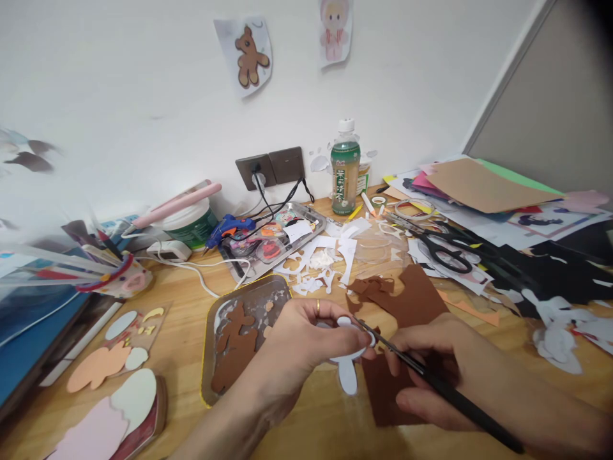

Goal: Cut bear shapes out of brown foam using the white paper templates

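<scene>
Near the middle of the desk, my left hand [318, 335] pinches a pale paper cutout [348, 374] with rounded lobes; my fingers cover part of it. Closed around slim black tweezers [431, 377], my right hand [440, 361] holds their thin tip against the cutout's upper right edge. Brown paper [414, 300] with curved pieces cut out of it lies beneath and behind my right hand. To the left, partly behind my left forearm, a yellow-rimmed tray [207, 358] holds brown cutouts [239, 348].
Paper scraps [330, 259] and black scissors [447, 249] lie farther back. A tea bottle [345, 169] stands by the wall. A blue glue gun [230, 228] rests by a silver tray [316, 220]. Pastel cutouts [100, 370] and a pen cup [129, 281] are left, stacked coloured paper [493, 185] right.
</scene>
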A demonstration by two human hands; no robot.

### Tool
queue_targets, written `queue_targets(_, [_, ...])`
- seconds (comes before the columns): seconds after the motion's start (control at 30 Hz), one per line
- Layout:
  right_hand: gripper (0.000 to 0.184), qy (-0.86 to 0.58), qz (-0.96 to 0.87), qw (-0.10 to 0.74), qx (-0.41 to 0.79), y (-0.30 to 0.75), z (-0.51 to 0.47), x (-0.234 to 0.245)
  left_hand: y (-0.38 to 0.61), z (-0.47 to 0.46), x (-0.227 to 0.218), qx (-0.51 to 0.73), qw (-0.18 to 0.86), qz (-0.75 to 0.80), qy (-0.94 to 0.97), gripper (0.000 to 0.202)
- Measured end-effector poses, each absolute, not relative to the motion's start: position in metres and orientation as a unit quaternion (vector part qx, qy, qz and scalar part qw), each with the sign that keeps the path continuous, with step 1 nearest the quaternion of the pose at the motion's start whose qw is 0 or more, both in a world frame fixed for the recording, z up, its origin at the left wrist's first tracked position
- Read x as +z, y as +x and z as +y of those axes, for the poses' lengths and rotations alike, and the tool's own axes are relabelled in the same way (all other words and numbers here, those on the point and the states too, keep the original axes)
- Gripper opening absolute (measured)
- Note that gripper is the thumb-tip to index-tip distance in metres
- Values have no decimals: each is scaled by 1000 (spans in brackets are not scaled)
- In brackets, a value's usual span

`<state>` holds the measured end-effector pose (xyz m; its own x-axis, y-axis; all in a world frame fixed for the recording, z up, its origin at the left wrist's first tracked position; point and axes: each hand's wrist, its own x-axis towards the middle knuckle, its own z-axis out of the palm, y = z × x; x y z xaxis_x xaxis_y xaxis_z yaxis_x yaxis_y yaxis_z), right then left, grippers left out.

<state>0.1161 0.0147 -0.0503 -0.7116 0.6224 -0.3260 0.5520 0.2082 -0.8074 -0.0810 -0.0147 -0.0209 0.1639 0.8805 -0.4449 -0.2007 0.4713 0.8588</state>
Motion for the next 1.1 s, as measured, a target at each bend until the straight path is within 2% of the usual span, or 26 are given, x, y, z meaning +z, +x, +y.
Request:
queue_targets(0.37, [18, -387, -772, 24, 503, 110, 15, -38, -85, -12, -22, 382, 699, 504, 335, 6])
queue_targets(0.67, [25, -406, -814, 21, 415, 113, 17, -44, -85, -13, -20, 389, 691, 513, 327, 4])
queue_targets(0.9, [18, -408, -774, 41, 483, 112, 24, -32, -85, -11, -19, 388, 681, 525, 331, 6])
queue_targets(1.1, [22, -363, -773, 13, 520, 114, 23, -32, -87, -11, -18, 382, 676, 526, 348, 5])
